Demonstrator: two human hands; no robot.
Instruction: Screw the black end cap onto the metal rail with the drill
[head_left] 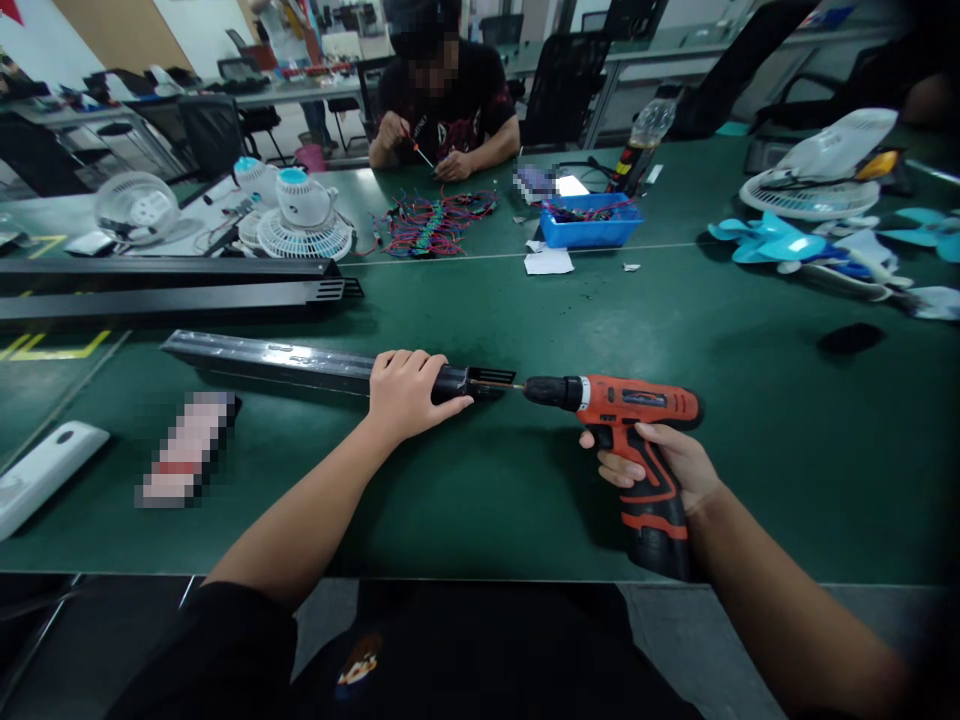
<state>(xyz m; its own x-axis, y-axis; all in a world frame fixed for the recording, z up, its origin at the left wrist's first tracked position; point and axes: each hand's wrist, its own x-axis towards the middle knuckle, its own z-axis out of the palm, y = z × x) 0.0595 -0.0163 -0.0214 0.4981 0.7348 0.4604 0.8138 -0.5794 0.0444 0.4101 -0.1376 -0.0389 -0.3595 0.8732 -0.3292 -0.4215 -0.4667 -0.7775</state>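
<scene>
My right hand (667,460) grips an orange-and-black cordless drill (637,405) by its handle, index finger at the trigger. The drill lies level and points left, its thin bit reaching into or against the slotted end of a long black casing (300,365). Whether the bit touches a screw there is too small to tell. Over the casing's right part, my left hand (409,393) is wrapped, thumb along the near side, pressing it on the green table (480,510). The casing's far-left end lies free on the tabletop.
Two more long black casings (165,295) lie behind on the left. A phone (187,450) and a white casing (52,475) are at front left. Fan parts (307,215), bundled wires (431,220), a blue bin (589,228) and blue fan blades (765,240) stand farther back. A co-worker (450,100) sits opposite.
</scene>
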